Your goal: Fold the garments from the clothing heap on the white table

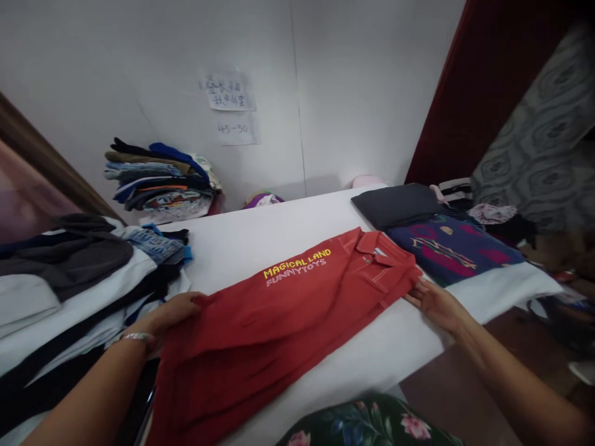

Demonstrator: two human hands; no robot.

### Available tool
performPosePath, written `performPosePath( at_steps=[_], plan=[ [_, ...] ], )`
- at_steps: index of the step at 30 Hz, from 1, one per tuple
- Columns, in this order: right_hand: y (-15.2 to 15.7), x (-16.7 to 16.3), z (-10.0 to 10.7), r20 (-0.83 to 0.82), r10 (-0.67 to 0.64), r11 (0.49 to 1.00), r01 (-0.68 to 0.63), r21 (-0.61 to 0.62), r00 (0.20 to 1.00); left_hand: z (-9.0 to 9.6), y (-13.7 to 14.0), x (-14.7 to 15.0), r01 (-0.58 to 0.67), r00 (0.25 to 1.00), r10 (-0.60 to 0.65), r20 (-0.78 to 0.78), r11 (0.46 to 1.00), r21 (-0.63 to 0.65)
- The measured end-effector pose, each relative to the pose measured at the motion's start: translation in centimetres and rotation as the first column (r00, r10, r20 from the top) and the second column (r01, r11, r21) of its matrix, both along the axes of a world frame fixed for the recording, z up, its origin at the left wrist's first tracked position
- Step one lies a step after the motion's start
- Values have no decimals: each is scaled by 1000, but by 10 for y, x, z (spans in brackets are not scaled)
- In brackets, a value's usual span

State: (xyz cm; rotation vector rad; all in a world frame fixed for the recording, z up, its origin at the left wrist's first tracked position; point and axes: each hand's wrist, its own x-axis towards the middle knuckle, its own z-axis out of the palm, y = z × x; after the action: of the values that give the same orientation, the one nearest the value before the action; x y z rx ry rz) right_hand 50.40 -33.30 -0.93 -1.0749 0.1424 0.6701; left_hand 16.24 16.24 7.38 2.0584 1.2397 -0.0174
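Observation:
A red collared shirt with yellow and white lettering lies stretched across the white table, its collar toward the right. My left hand, with a bracelet at the wrist, is closed on the shirt's edge at the left. At the collar end, my right hand pinches the shirt's shoulder edge between thumb and fingers. The shirt's lower part hangs over the near left side of the table, and folds run along its near half.
Folded garments stand in a stack at the back left. Loose clothes are heaped on the left. On the right lie a dark folded garment and a patterned navy one. Handwritten papers hang on the wall.

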Motion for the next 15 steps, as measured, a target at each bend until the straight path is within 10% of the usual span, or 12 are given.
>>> performPosePath(
  at_steps=[9, 15],
  plan=[
    [42, 50, 20, 1, 28, 980, -27, -199, 1000, -8, 19, -16, 117, 982, -98, -161, 987, 112],
    [37, 64, 48, 384, -51, 993, 87, -77, 922, 11, 21, 3, 168, 972, -137, -189, 973, 160]
  ],
)
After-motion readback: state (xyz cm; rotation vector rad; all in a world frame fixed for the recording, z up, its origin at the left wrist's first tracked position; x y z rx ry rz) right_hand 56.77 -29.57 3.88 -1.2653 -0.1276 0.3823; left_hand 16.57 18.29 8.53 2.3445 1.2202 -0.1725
